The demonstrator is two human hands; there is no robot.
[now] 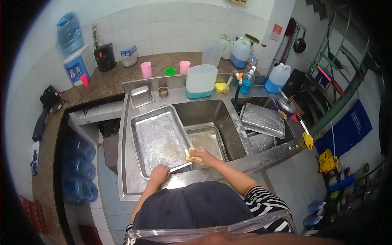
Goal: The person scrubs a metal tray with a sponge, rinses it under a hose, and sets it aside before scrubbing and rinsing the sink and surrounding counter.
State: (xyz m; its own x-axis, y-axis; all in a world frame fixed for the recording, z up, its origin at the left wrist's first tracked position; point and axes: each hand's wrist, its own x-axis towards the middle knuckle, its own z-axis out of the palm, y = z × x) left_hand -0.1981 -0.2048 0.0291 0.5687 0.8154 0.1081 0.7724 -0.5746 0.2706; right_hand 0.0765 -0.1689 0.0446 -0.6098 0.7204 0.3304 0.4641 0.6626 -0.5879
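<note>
A large steel tray (157, 136) wet with soap lies on the left drainboard of the sink counter. My left hand (159, 174) grips its near edge. My right hand (203, 157) holds a yellow sponge (192, 154) at the tray's near right corner, over the rim of the left basin. A smaller steel tray (208, 141) lies inside that basin.
Another steel tray (263, 120) rests upside down over the right basin. A white plastic container (201, 79), a blue soap bottle (247, 81), pink cups (146, 69) and water jugs (279, 77) stand at the back. Blue water bottles (77, 171) lie on the floor left.
</note>
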